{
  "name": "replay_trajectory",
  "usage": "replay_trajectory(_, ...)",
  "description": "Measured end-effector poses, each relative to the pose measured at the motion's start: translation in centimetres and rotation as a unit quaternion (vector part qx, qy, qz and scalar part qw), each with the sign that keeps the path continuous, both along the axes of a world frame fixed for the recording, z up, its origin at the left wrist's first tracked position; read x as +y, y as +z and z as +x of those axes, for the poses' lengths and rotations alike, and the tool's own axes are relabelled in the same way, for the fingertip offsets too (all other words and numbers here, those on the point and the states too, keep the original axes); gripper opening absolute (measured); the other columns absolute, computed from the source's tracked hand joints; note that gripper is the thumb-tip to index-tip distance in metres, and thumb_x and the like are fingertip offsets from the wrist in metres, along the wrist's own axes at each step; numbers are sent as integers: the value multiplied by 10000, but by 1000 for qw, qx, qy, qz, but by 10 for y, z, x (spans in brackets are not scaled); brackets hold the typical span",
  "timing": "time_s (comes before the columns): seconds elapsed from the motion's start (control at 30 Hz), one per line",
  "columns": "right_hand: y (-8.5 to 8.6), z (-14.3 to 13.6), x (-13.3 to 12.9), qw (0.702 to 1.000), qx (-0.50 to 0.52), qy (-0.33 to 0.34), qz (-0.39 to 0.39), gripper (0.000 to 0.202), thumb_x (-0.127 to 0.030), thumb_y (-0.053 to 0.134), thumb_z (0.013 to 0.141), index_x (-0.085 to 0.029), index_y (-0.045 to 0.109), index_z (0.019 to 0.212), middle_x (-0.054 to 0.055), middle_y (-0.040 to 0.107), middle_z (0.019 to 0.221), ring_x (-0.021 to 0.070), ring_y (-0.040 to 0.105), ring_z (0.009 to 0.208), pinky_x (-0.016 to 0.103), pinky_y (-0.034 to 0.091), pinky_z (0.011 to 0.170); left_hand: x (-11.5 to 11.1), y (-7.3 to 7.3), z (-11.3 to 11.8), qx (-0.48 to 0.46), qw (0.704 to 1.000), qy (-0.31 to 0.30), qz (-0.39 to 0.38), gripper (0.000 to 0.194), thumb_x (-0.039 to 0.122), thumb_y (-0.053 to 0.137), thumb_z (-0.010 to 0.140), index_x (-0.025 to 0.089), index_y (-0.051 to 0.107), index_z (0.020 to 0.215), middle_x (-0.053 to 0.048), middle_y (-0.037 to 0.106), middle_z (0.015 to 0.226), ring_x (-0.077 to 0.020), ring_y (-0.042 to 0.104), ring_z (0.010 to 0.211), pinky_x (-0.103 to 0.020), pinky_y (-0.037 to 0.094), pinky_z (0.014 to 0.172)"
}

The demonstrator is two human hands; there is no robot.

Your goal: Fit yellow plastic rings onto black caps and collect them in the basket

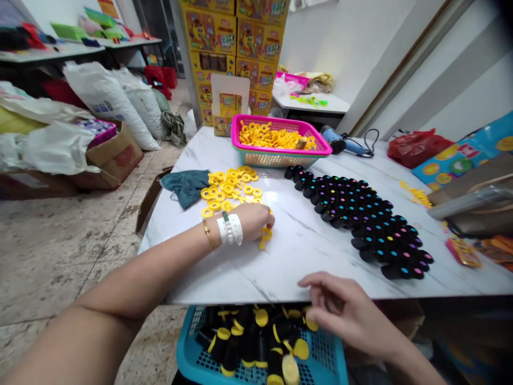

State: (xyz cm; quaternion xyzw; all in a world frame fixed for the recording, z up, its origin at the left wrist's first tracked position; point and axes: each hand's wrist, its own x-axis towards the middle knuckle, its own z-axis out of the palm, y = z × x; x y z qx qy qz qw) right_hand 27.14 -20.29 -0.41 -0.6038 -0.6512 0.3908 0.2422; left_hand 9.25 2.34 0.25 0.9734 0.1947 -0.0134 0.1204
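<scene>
My left hand (pixel 256 220) is on the marble-patterned table (pixel 244 270), its fingers closed round a yellow ring piece (pixel 266 233) that partly shows below them. Loose yellow ring pieces (pixel 227 187) lie just behind that hand, beside a dark green cloth (pixel 186 185). My right hand (pixel 340 310) hangs at the table's front edge with its fingers apart and nothing between them. Under it, a blue basket (pixel 185 353) holds black cylinders with yellow caps (pixel 262 317). Rows of black pieces with coloured dots (pixel 352 203) stand on the right of the table.
A pink-rimmed basket (pixel 280 154) of yellow pieces stands at the back, before stacked yellow boxes (pixel 256 40). Blue tools with a cable (pixel 355 147) and a red bag (pixel 419 149) lie back right. White sacks (pixel 104 101) stand on the floor at left.
</scene>
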Motion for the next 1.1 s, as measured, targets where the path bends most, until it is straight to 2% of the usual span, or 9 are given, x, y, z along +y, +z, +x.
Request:
replay_trajectory(0.1,-8,4,45,972,-84,-29,219,318,-214,606,848,-218,593,1166,97,609,1114,204,593,943,283,484,715,-7,-1,5,-21,1000,-1,-12,217,316,669,750,166,720,898,-69,663,869,-190,617,713,-264,431,593)
replay_trajectory(0.2,-19,3,85,952,-118,-6,283,290,-192,611,836,-206,618,1126,118,611,1182,250,570,1078,363,468,870,-13,0,6,-62,998,-32,-10,214,283,566,842,146,712,919,-78,653,854,-175,618,738,-253,456,654)
replay_trajectory(0.33,-29,1,101,961,-68,-45,265,90,-144,552,848,-196,614,809,18,625,742,157,576,684,278,443,641,-5,4,10,-93,990,-72,-72,235,257,519,883,168,727,948,-53,673,783,-141,615,697,-225,456,664)
replay_trajectory(0.4,-32,4,98,965,-45,-92,243,102,-106,554,795,-195,584,754,-8,573,678,133,517,608,256,396,575,13,10,22,-112,990,-3,-86,255,310,558,871,174,723,1011,-40,691,768,-139,619,674,-231,463,667)
replay_trajectory(0.53,-33,11,96,973,68,-174,138,81,-119,551,749,-199,537,744,-51,478,593,104,464,529,216,351,482,66,13,74,-145,964,221,-26,369,377,668,795,153,698,1086,-65,719,917,-190,654,820,-270,482,782)
replay_trajectory(0.7,-28,11,99,954,249,-165,4,386,-155,535,732,-243,483,1104,-88,461,676,86,487,448,173,359,336,106,-5,140,-134,948,288,-19,369,341,700,731,141,719,1040,-106,729,937,-262,666,926,-297,493,805)
replay_trajectory(0.8,-23,10,97,950,272,-155,-13,278,-211,558,752,-221,518,1027,-88,476,649,84,504,439,163,368,316,111,-11,155,-140,943,302,-25,379,334,680,747,198,704,1099,-69,735,979,-232,671,944,-260,491,788)
replay_trajectory(0.93,-17,14,94,948,280,-148,-37,135,-275,604,765,-181,570,856,-61,555,576,68,490,398,141,333,306,96,-6,137,-136,942,305,-26,295,325,697,728,172,741,977,-75,731,903,-233,665,889,-274,487,765)
replay_trajectory(1.1,-15,27,92,927,325,-182,-49,224,-330,719,709,-137,637,785,-20,618,527,54,479,365,154,368,349,18,-3,73,-145,952,269,-29,293,336,741,697,203,737,958,-41,680,890,-180,618,808,-273,463,766)
